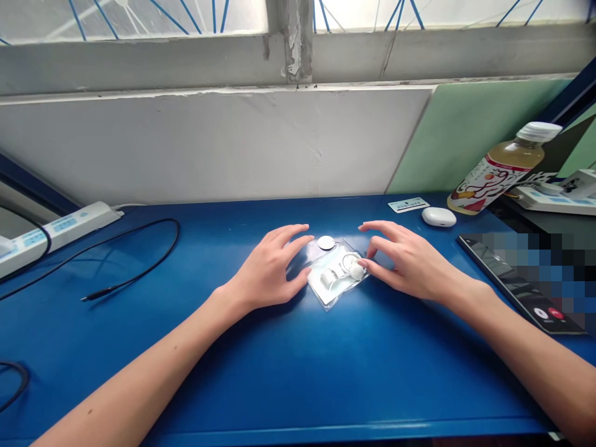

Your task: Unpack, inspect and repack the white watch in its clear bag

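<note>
A clear plastic packet (pixel 327 303) with a pale card in it lies on the blue table (pixel 288 372). On it rest a small white item with a curved strap (pixel 328 277) and a thin ring with a round white piece (pixel 356 269). A white disc (pixel 326 243) sits at the packet's far end. At the packet's left edge is my left hand (pixel 274 268), fingers apart, holding nothing. My right hand (pixel 405 257) is on the right, fingers spread and curved, its thumb tip by the round white piece; nothing is gripped.
Behind on the right are a white earphone case (pixel 439 216), a small printed card (pixel 408 205) and a leaning drink bottle (pixel 498 167). A phone (pixel 516 279) lies by my right forearm. At left are a power strip (pixel 60 233) and a black cable (pixel 139 271).
</note>
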### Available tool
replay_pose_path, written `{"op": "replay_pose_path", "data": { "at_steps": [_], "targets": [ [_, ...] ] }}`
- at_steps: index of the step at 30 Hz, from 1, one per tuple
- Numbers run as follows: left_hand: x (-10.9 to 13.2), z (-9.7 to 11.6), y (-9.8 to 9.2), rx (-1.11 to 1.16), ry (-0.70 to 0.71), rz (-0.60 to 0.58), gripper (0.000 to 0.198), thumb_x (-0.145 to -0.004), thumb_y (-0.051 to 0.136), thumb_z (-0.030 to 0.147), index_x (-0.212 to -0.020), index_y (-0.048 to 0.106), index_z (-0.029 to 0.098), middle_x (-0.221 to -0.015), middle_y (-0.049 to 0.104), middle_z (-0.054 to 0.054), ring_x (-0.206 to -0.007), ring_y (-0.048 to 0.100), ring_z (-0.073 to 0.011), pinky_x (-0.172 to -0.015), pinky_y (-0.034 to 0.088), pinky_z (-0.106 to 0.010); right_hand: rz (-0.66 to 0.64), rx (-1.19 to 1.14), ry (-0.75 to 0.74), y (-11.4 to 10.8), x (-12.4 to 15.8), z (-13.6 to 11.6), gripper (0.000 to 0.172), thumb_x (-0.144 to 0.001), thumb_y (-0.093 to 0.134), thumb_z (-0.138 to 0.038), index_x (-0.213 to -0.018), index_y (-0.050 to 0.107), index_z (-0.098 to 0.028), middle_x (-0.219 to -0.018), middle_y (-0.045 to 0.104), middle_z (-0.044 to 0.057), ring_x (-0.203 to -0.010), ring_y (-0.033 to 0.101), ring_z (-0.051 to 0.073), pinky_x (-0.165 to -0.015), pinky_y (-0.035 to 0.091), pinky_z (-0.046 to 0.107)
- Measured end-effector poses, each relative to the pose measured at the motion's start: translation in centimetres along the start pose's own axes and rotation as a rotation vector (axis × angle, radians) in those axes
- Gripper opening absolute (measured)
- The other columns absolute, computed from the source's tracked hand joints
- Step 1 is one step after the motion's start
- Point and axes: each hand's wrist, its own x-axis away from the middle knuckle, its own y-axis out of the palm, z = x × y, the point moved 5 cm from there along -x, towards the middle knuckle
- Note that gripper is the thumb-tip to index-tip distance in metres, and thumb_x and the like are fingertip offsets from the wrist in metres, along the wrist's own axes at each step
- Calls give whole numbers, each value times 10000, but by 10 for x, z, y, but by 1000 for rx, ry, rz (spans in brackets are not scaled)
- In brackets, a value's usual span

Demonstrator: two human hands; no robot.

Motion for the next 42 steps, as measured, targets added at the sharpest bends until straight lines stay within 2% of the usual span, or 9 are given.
{"op": "replay_pose_path", "data": {
  "at_steps": [2, 3, 6, 8, 14, 20, 29, 35, 42],
  "targets": [
    [0, 3, 0, 4, 1, 33, 489, -877, 623, 438, -1280, 600, 160, -1421, 550, -154, -1327, 504, -308, -1108, 423, -469, -1, -33, -4, 0, 0, 2, 275, -959, 511, -398, -1071, 648, -188, -1346, 583, 179, -1213, 586, 337, -990, 509, 521],
    [0, 6, 2, 6, 14, 20, 570, -839, 659, 519, -1273, 605, 154, -1415, 555, -162, -1326, 501, -328, -1111, 418, -483, -16, -58, -7, 0, 0, 3, 341, -955, 518, -396, -1201, 615, -181, -1374, 568, 179, -1243, 570, 334, -1013, 500, 516],
    [2, 12, 10, 12, 66, -72, 836, -691, 729, 696, -1303, 589, 142, -1441, 529, -182, -1364, 448, -389, -1130, 385, -528, -93, -150, -33, 4, 0, 3, 604, -944, 540, -390, -1493, 397, -182, -1506, 479, 164, -1371, 471, 331, -1095, 441, 516],
    [3, 13, 13, 12, 71, -114, 862, -686, 734, 693, -1336, 568, 153, -1459, 512, -178, -1385, 421, -397, -1131, 378, -540, -150, -209, -66, 7, 1, 2, 675, -943, 544, -366, -1554, 304, -211, -1547, 445, 136, -1408, 431, 326, -1122, 413, 523],
    [3, 7, 9, -5, 55, -104, 708, -753, 706, 506, -1348, 553, 156, -1489, 479, -168, -1406, 399, -374, -1146, 363, -523, -183, -249, -48, 8, 2, 0, 634, -922, 580, -412, -1500, 418, -209, -1489, 522, 126, -1361, 488, 329, -1095, 449, 506],
    [4, 8, 14, -2, 28, -144, 822, -733, 711, 658, -1340, 571, 122, -1464, 499, -202, -1390, 406, -409, -1131, 371, -558, -186, -222, 0, 5, 2, -5, 662, -902, 587, -492, -1468, 451, -175, -1443, 533, 162, -1300, 530, 340, -1051, 488, 487],
    [6, 0, 19, 161, -33, -229, 835, -750, 733, 641, -1422, 507, 198, -1521, 441, -165, -1438, 346, -393, -1144, 366, -554, -232, -290, 31, 5, 5, 7, 794, -755, 718, -609, -1404, 492, -212, -1422, 536, 162, -1277, 537, 376, -1034, 487, 520],
    [5, -2, 21, 142, -103, -212, 781, -777, 716, 638, -1387, 543, 182, -1504, 462, -165, -1438, 353, -377, -1146, 374, -543, -287, -311, 107, 8, 5, 8, 797, -685, 764, -639, -1299, 497, -207, -1373, 555, 161, -1229, 556, 357, -990, 506, 494],
    [4, -2, 20, 91, -78, -203, 828, -744, 726, 669, -1364, 553, 147, -1497, 463, -182, -1447, 334, -377, -1158, 359, -534, -302, -321, 125, 9, 5, 8, 777, -654, 776, -649, -1243, 512, -216, -1368, 558, 158, -1221, 554, 365, -971, 505, 486]
  ]
}}
